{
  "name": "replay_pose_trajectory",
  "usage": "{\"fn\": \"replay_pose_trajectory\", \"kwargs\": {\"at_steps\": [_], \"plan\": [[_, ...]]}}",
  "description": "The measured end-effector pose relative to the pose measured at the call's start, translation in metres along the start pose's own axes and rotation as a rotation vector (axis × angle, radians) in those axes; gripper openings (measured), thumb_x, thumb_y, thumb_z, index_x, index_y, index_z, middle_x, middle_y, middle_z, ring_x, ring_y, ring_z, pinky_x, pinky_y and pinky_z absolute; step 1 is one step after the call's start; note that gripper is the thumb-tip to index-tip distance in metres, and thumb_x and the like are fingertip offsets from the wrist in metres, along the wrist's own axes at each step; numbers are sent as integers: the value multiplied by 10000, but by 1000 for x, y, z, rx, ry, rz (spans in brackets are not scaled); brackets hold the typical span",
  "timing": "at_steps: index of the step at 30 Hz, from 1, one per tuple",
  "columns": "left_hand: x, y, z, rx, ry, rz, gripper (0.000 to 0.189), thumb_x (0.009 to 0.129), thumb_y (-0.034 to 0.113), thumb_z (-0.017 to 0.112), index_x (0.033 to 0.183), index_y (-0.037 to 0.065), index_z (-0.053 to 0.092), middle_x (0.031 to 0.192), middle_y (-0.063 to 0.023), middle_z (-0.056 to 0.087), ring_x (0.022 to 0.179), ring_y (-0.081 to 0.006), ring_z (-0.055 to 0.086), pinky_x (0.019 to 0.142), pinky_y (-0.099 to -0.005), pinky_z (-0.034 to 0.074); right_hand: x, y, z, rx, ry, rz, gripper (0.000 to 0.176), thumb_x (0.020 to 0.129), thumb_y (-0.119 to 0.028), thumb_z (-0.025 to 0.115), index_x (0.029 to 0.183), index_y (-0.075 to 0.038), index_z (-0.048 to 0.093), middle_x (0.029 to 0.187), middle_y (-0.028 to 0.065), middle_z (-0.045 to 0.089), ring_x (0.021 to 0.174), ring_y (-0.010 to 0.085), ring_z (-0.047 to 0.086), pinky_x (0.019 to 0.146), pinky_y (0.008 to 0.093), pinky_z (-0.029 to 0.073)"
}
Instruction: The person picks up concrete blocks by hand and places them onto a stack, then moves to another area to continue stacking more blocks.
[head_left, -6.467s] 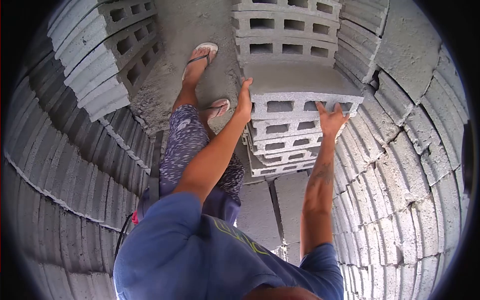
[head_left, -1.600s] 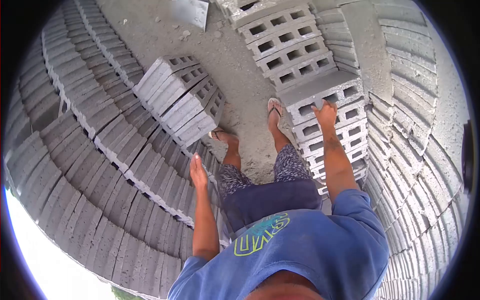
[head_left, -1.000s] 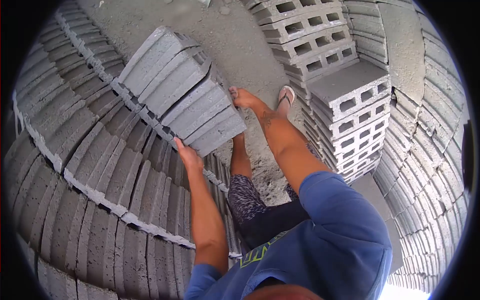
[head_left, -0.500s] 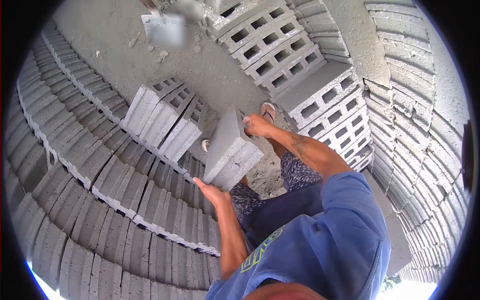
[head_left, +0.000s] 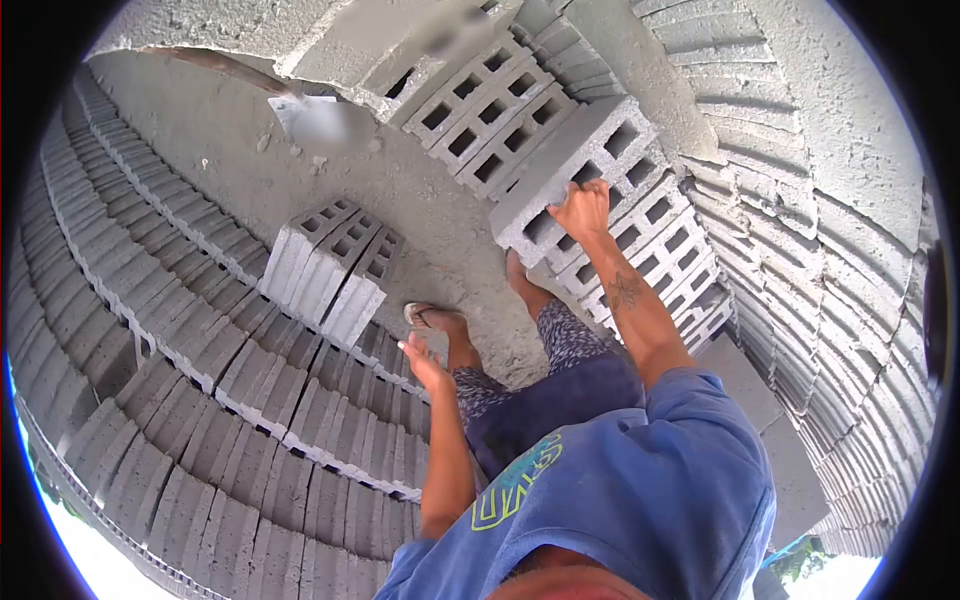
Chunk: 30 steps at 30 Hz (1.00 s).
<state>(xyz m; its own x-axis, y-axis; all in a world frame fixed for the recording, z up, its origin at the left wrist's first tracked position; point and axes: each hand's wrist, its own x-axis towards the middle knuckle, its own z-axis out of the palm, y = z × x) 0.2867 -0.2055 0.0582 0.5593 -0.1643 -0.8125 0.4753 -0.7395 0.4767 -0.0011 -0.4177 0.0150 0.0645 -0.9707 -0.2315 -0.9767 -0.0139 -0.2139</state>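
My right hand (head_left: 584,210) is on a grey hollow concrete block (head_left: 565,150) at the top of the stack to the right, its fingers curled at the holes in the block's end face. My left hand (head_left: 425,362) is held low at the left, away from that block, fingers extended and nothing in it. Just beyond my left hand stand several hollow blocks (head_left: 335,262) side by side, holes upward, on the ground beside the long row.
Curved-looking rows of stacked blocks (head_left: 250,370) line the left, and a tall block wall (head_left: 800,270) runs along the right. More hollow blocks (head_left: 490,115) are stacked ahead. A shovel (head_left: 310,118) lies on the dusty ground (head_left: 440,230) near the far end.
The block held between both hands has moved right and up onto the right stack, my right hand still on it. My left hand has come off it. The view has shifted.
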Motion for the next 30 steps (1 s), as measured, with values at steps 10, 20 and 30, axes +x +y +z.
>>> {"fn": "replay_pose_trajectory", "kwargs": {"at_steps": [10,20,30], "plan": [[58,8,-101,228,59,42,697,921,591,279,1335,53,435,1327,-189,449,1243,-280,401,981,-425,333,25,33,76,-107,-156,219,508,680,-408,727,1045,-72,614,893,134,663,945,238,612,977,413,300],[204,17,-144,-181,231,-46,716,856,572,475,1354,67,383,1280,-133,471,1218,-269,408,1026,-430,268,-35,-159,120,726,-209,217,453,800,-275,677,1131,14,569,1158,183,600,1096,302,567,914,350,438],[264,45,-132,-347,-133,127,817,909,572,383,1412,-48,210,1476,-150,233,1359,-245,225,1113,-344,126,7,-300,304,516,-808,-63,498,730,-198,604,1182,7,559,1107,193,621,1051,283,579,895,324,434]]}}
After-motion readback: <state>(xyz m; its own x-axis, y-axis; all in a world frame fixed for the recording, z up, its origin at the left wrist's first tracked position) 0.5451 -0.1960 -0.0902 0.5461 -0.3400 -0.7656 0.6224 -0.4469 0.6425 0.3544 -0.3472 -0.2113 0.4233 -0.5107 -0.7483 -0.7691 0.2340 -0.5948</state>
